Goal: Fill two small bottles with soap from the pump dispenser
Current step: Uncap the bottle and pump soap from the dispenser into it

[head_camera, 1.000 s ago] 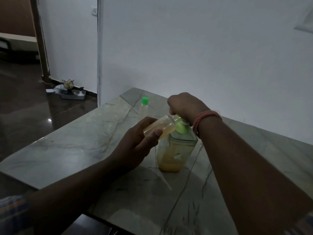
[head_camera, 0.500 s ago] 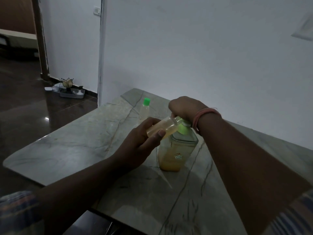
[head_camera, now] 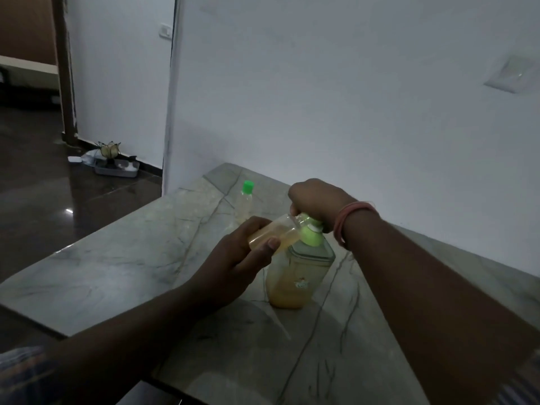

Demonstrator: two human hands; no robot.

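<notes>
Gripping a tilted clear small bottle (head_camera: 273, 236), left hand (head_camera: 236, 267), right hand (head_camera: 317, 201) fingers curled over square-shouldered pump dispenser (head_camera: 298, 273)

There is one view only, from the camera on my head. It looks forward and down over my forearms onto the marble surface (head_camera: 122, 258), close enough that my arms fill the lower frame. The white wall (head_camera: 350, 112) stands straight ahead behind the surface. The wide angle also takes in the dark floor (head_camera: 43, 200) and a doorway to my left.
</notes>
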